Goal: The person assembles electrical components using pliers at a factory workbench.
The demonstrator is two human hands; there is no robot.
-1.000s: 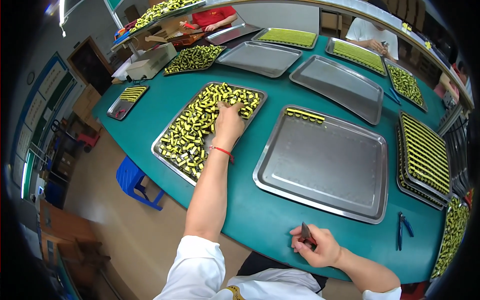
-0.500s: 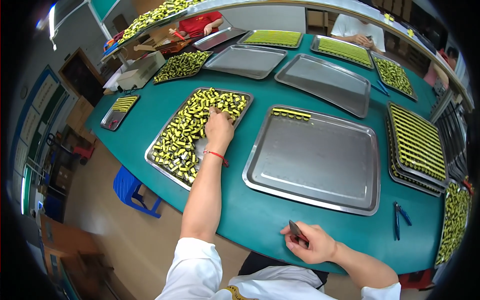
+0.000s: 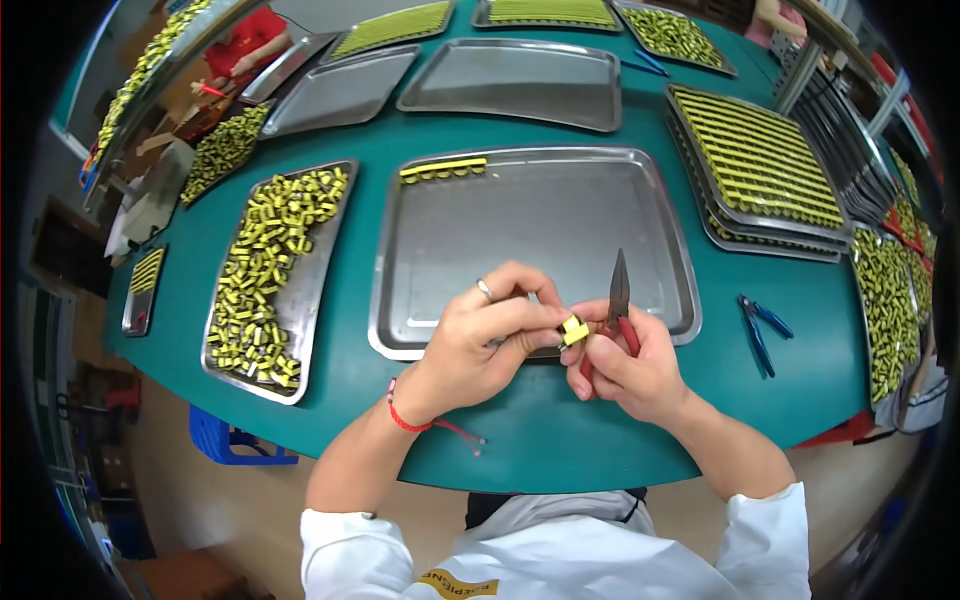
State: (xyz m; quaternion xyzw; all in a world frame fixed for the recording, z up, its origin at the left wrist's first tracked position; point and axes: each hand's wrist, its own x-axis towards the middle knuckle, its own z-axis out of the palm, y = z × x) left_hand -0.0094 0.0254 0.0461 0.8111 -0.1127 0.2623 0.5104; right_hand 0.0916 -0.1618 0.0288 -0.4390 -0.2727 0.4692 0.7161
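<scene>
Between the finger and thumb of my left hand [image 3: 478, 342] is a small yellow-taped component [image 3: 575, 329] with a dark base. My right hand [image 3: 640, 368] is closed around red-handled needle-nose pliers [image 3: 620, 288], their dark jaws pointing away from me. Its thumb and fingertips meet the component from the right, beside my left fingers. Both hands are over the near edge of a metal tray [image 3: 530, 250], which bears a short row of yellow components [image 3: 443, 170] at its far left corner. To the left, another tray [image 3: 300, 310] holds a loose heap of similar components [image 3: 262, 275].
Blue cutters [image 3: 762, 335] lie on the green table [image 3: 720, 400] at right. Stacked trays of lined-up components [image 3: 757, 165] stand behind them. Bare metal trays [image 3: 515, 85] sit at the back. A person in red [image 3: 245, 50] works at the far left.
My left hand has come from the loose heap to in front of me with a component. My right hand has risen to meet it, keeping the pliers. The view has shifted too.
</scene>
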